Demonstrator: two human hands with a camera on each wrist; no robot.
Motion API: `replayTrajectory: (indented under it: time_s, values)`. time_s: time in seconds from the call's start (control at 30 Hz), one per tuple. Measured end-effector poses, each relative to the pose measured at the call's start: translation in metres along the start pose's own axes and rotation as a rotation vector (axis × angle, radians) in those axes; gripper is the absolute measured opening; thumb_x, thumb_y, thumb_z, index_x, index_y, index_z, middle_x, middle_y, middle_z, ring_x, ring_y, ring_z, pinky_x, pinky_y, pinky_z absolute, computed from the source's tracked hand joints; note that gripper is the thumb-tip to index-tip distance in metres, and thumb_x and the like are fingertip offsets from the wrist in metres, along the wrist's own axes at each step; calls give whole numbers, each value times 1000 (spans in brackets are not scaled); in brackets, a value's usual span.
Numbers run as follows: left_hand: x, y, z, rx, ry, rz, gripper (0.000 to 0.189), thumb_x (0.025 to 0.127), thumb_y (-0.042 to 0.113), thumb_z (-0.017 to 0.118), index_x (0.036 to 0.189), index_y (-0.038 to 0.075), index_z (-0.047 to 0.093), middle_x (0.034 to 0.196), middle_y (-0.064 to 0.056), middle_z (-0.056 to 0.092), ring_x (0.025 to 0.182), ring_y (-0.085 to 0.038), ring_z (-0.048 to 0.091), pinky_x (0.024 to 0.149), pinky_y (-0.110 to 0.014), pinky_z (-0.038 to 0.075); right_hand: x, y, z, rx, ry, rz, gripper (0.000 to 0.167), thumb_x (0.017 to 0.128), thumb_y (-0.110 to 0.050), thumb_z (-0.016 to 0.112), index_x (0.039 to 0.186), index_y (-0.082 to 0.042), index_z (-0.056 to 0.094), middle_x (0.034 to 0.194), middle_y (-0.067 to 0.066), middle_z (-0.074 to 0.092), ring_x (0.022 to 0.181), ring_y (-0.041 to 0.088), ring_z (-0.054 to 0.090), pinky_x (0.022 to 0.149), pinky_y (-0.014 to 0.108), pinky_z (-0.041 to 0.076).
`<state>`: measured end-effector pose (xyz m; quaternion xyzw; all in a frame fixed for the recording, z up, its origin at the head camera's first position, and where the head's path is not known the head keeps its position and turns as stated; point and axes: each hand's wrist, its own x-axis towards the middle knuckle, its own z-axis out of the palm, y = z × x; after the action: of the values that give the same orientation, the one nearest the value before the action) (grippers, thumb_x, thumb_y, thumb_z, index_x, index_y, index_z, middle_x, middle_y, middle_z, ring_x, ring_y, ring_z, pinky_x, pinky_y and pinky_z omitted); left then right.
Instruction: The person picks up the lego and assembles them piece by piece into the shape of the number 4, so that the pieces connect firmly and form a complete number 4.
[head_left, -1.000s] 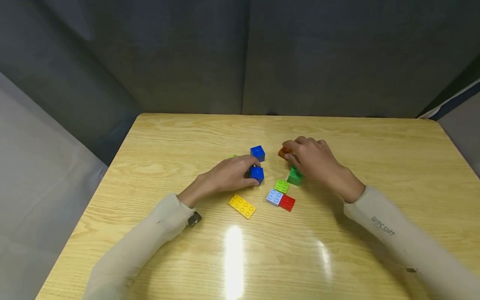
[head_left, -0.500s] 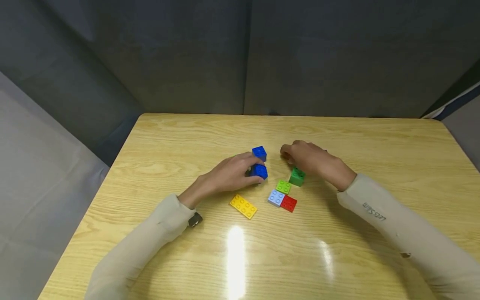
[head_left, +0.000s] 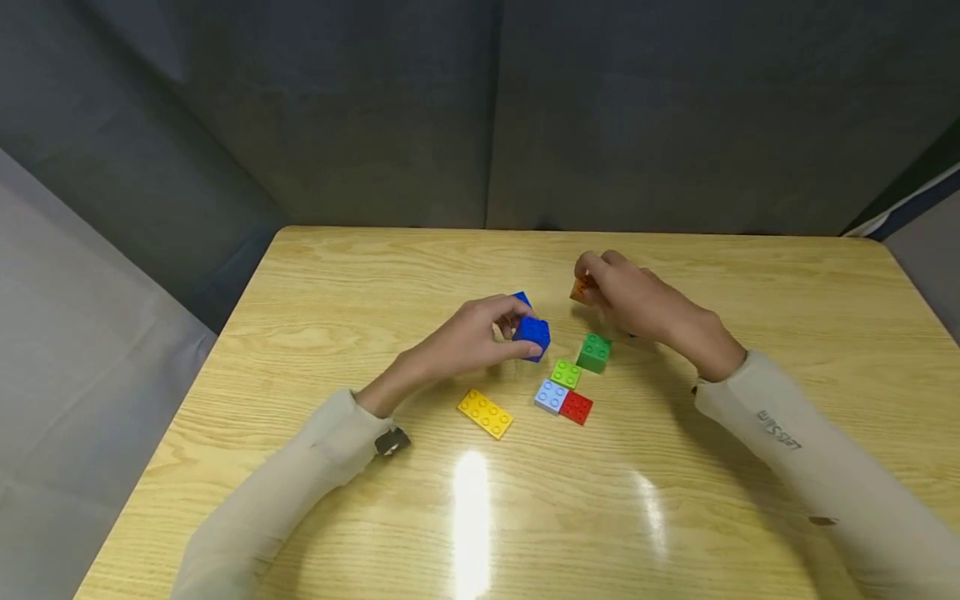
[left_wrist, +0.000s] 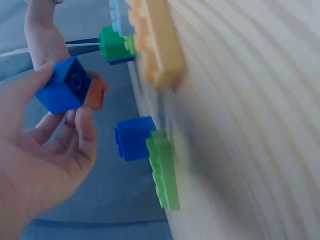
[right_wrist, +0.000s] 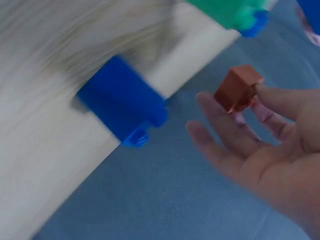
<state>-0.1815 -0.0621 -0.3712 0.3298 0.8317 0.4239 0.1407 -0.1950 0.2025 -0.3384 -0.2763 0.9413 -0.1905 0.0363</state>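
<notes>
My left hand point(head_left: 476, 337) pinches a blue toy brick point(head_left: 532, 337) between thumb and fingers, above the table. In the left wrist view that blue brick point(left_wrist: 62, 87) is tilted, its hollow underside partly showing. My right hand point(head_left: 633, 300) holds an orange brick point(head_left: 578, 290) with thumb and fingertips, also off the table. The right wrist view shows the orange brick point(right_wrist: 237, 87) raised, two fingers beside it extended. Beyond the left hand stands a second blue brick point(head_left: 522, 297), partly hidden. Under the right hand is another blue brick point(right_wrist: 120, 100), nearly covered in the head view.
Between the hands and me lie a green brick point(head_left: 595, 352), a lime brick point(head_left: 566, 373), a light blue brick point(head_left: 551, 397), a red brick point(head_left: 577, 407) and a yellow brick point(head_left: 486, 413). A long light green brick point(left_wrist: 162, 170) is hidden behind my left hand in the head view.
My left hand has lifted the blue brick and carried it to the right. My right hand has closed around the orange brick and raised it from the table. The other bricks stay put.
</notes>
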Motion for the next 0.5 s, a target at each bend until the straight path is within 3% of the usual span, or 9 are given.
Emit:
replayTrajectory:
  time_s: [0.17,0.3,0.4,0.5]
  values:
    - [0,7,-1,-169,61,-40,41,96,21,78,131,4,66,123,-9,64,106,-22,66,91,-30,58,-7,-8,-14,351,11,17,27,108,-6,55,132,5,50,130,24,58,118,40,62,95,54,55]
    - [-2,16,-2,-256,110,-84,43,96,23,78,134,5,66,124,-10,66,101,-21,69,88,-30,59,-16,-18,-19,618,-10,36,32,110,-11,54,137,3,49,137,19,54,117,38,64,94,44,58]
    - [-5,23,-3,-321,132,-72,45,97,21,76,137,3,63,123,-11,67,98,-21,71,87,-38,60,-22,-26,-18,731,-1,16,34,110,-12,53,139,4,49,138,17,52,113,37,66,90,38,60]
    - [-7,29,-2,-398,142,-34,49,99,15,74,143,2,57,123,-14,68,95,-23,72,86,-50,61,-26,-33,-14,768,52,-11,34,111,-14,52,141,2,50,138,15,54,111,32,67,87,35,61]
